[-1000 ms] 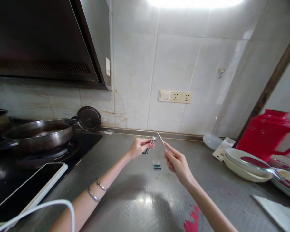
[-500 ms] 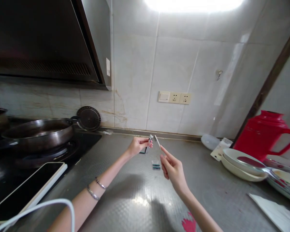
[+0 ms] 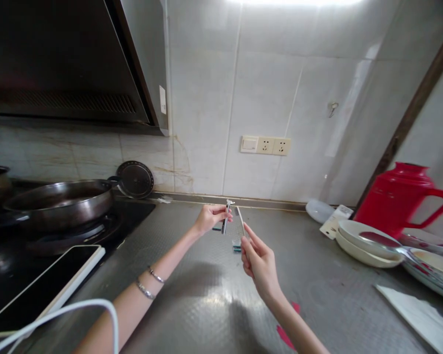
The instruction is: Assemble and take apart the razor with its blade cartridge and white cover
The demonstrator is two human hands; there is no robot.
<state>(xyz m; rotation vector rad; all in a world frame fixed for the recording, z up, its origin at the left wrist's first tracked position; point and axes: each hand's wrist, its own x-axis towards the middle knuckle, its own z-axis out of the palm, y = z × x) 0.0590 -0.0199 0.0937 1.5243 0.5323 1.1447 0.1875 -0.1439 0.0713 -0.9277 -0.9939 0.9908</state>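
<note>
My left hand (image 3: pixel 209 219) pinches a slim silver-and-black razor (image 3: pixel 225 224) by its handle, holding it nearly upright with its small head on top. Close by on the right, my right hand (image 3: pixel 260 263) grips a thin pale-handled brush (image 3: pixel 241 220), which looks like a toothbrush. Its grey bristles face the razor with a small gap between them. On the counter below lies a small clear case with teal strips (image 3: pixel 237 247), partly behind my right fingers. Another small teal-edged piece (image 3: pixel 216 228) lies under my left hand, mostly hidden.
A steel pan (image 3: pixel 61 199) sits on the stove at left, with a phone (image 3: pixel 44 290) and white cable (image 3: pixel 92 304) nearer. At right are a red thermos (image 3: pixel 395 199), stacked plates (image 3: pixel 365 250), a white card (image 3: pixel 335 221) and white paper (image 3: pixel 417 314). Sockets (image 3: pixel 266 145) are on the wall.
The razor has turned in my left hand, so more of its handle shows below the fingers. My right hand and the brush have shifted slightly left in view. The camera view has moved a little.
</note>
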